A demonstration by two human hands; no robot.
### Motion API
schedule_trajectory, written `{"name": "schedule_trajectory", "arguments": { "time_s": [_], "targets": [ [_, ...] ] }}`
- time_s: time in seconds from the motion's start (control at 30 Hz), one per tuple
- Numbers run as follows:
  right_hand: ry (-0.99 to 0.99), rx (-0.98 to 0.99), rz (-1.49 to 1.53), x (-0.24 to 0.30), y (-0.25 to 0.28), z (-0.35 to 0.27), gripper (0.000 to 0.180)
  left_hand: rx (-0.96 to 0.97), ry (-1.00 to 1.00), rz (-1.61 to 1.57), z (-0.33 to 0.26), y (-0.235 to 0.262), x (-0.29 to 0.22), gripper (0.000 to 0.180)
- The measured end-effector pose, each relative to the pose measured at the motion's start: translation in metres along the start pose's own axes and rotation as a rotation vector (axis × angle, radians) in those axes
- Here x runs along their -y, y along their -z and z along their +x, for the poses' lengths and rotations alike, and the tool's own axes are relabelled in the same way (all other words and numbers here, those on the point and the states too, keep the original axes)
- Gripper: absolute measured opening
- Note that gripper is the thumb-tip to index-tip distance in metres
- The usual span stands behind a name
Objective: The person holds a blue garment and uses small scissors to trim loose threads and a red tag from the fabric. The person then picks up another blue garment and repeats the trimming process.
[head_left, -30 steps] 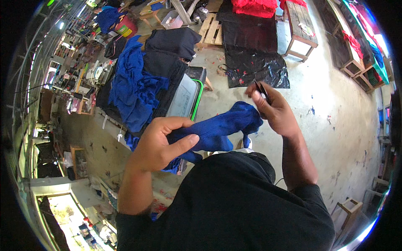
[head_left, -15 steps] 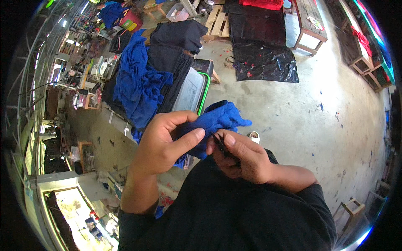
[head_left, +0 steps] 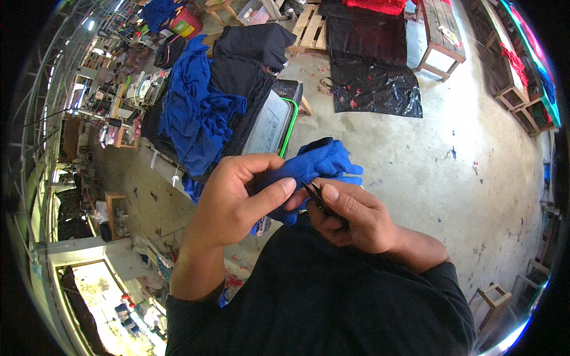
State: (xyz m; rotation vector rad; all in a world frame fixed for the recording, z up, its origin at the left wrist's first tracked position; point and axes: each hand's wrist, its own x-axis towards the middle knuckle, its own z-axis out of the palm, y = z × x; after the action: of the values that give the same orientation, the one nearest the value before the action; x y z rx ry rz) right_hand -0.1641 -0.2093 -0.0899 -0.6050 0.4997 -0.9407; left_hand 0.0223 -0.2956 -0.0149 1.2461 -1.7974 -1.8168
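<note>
a: so where's this at? the left hand [head_left: 237,199] is wrapped around a bunched-up bright blue knit fabric piece [head_left: 314,169], thumb pressed flat on top, held up in front of the chest over the concrete floor [head_left: 475,178], not resting on anything.

b: yeah, and the right hand [head_left: 350,216] is closed tight on a small black thread snipper [head_left: 316,197], fingers curled in, with the tip right at the cloth's edge next to the left thumb. looks to me like trimming, somewhere mid-piece. can't see any loose threads, too small to tell.

a: how much is left overall?

b: my guess is plenty. there's a heap of the same blue garments [head_left: 196,113] draped over dark cloth on the table behind, toward its near edge, beside a grey tray with a green rim [head_left: 273,124]. can't tell if that heap is finished or waiting though.

a: fair. so one piece in hand, the snipper right at it.
</note>
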Motion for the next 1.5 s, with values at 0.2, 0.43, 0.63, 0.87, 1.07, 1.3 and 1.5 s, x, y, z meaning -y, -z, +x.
{"name": "schedule_trajectory", "arguments": {
  "time_s": [0.2, 0.43, 0.63, 0.87, 1.07, 1.3, 1.5],
  "targets": [
    [0.001, -0.002, 0.007, -0.002, -0.001, -0.002, 0.056, 0.0, -0.006, 0.0, -0.001, 0.001, 0.002, 0.014],
    [-0.012, -0.01, -0.015, -0.003, -0.001, -0.002, 0.054, 0.044, -0.033, 0.035, -0.002, 0.005, 0.013, 0.015],
    [-0.089, -0.051, -0.003, 0.004, -0.007, -0.004, 0.041, 0.004, -0.064, 0.09, -0.008, 0.001, 0.01, 0.015],
    [-0.141, -0.073, 0.032, 0.002, -0.005, -0.004, 0.037, -0.091, -0.127, 0.264, -0.014, -0.004, 0.012, 0.021],
    [-0.119, 0.009, 0.039, 0.006, -0.006, -0.007, 0.041, -0.099, -0.143, 0.228, -0.015, -0.004, 0.013, 0.018],
    [-0.095, 0.067, 0.096, 0.001, -0.001, -0.009, 0.043, -0.081, -0.118, 0.144, -0.015, -0.009, 0.008, 0.013],
    [-0.089, 0.057, 0.075, 0.005, -0.002, -0.01, 0.042, -0.046, -0.119, 0.189, -0.015, -0.008, 0.005, 0.011]
  ]
}}
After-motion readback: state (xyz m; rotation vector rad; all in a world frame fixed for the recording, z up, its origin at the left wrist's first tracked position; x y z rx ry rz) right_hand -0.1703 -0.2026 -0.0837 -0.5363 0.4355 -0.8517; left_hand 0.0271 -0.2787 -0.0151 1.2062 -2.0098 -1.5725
